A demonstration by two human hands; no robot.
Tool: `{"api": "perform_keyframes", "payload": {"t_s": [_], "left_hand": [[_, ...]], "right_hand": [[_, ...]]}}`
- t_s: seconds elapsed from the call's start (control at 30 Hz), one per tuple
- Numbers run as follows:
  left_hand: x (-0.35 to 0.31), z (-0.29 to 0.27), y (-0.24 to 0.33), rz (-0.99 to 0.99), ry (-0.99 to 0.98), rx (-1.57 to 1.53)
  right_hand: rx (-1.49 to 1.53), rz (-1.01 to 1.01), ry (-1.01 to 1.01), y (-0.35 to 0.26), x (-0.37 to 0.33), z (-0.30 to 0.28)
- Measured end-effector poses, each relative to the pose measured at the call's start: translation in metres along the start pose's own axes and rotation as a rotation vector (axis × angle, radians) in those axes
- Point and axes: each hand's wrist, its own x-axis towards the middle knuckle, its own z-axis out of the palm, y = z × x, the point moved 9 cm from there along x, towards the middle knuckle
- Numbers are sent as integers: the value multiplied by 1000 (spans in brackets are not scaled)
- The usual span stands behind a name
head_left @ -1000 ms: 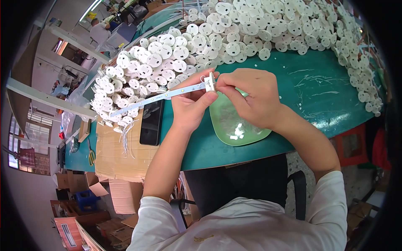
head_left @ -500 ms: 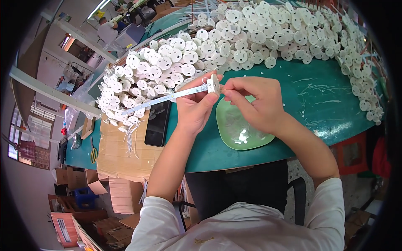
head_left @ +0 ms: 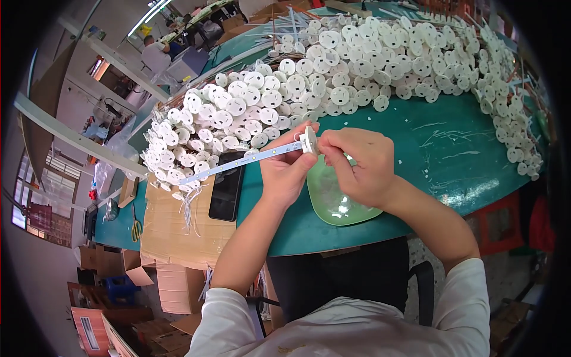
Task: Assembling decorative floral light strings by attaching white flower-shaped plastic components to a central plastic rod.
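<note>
My left hand is closed on a narrow LED strip where it joins a white round cap. The strip's free end slants down to the left, toward the heap of caps. My right hand is closed in a pinch at the cap's right face; whatever its fingertips hold is too small to make out. Below that hand lies a shallow green dish, partly hidden by it, with small clear pieces inside.
Many white round caps are heaped across the far side of the green table. A dark phone and thin white wires lie on cardboard. Scissors rest at the left. A person sits in the background.
The view has shifted slightly, so the table and heap sit a little lower in places. Both hands keep the same grasp, and the cap is tilted slightly differently.
</note>
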Motion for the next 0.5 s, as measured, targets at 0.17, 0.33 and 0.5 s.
{"api": "perform_keyframes", "payload": {"t_s": [0.17,0.33,0.5], "left_hand": [[0,2,0,21,-13,-15],[5,6,1,26,5,-116],[4,9,7,39,-2,-107]], "right_hand": [[-53,-2,-2,-2,-1,3],[46,59,61,6,-2,-3],[40,60,11,5,-1,2]]}}
